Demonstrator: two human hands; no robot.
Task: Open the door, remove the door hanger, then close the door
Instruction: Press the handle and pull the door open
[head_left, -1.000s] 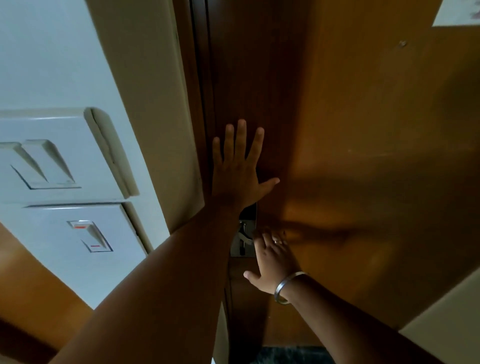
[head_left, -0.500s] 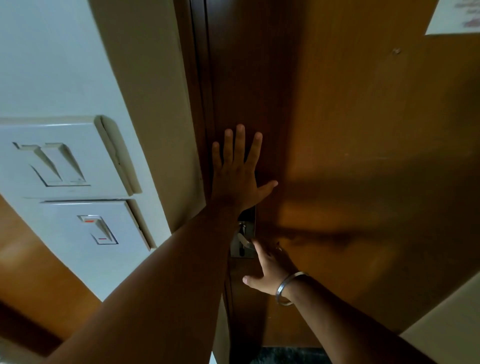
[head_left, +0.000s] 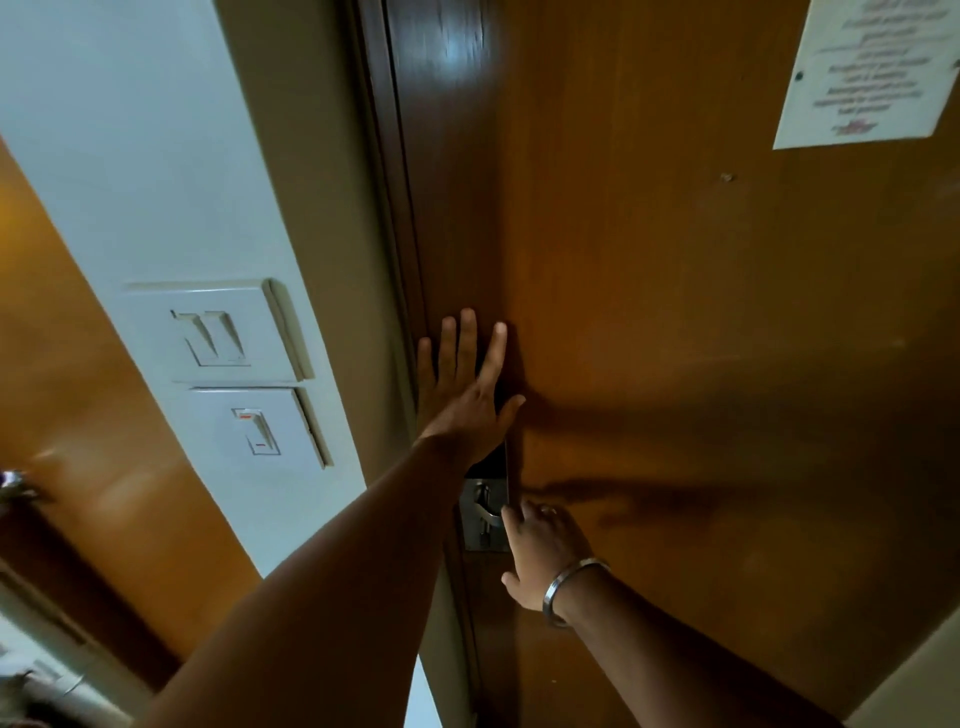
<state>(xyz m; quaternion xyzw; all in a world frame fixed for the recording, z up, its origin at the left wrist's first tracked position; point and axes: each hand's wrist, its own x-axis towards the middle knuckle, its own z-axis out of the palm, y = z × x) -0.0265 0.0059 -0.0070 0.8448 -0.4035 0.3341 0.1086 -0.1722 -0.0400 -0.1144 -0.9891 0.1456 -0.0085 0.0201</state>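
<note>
The brown wooden door (head_left: 675, 291) fills the right half of the view, its edge against the dark frame (head_left: 395, 208). My left hand (head_left: 462, 389) lies flat on the door just above the lock, fingers spread, holding nothing. Below it sits the metal lock plate (head_left: 480, 525) with its lever handle (head_left: 488, 510). My right hand (head_left: 543, 551), a metal bangle at its wrist, covers the lever's outer end with fingers curled over it. No door hanger shows in this view.
A white printed notice (head_left: 872, 73) is pinned on the door at the upper right. Two white switch plates (head_left: 223, 332) (head_left: 260, 431) sit on the wall left of the frame. Further left is another brown door with a metal knob (head_left: 13, 486).
The view has pulled back and tilted up, so more of the door and the notice show. Both hands stay where they were; the right hand has slipped slightly lower on the lever.
</note>
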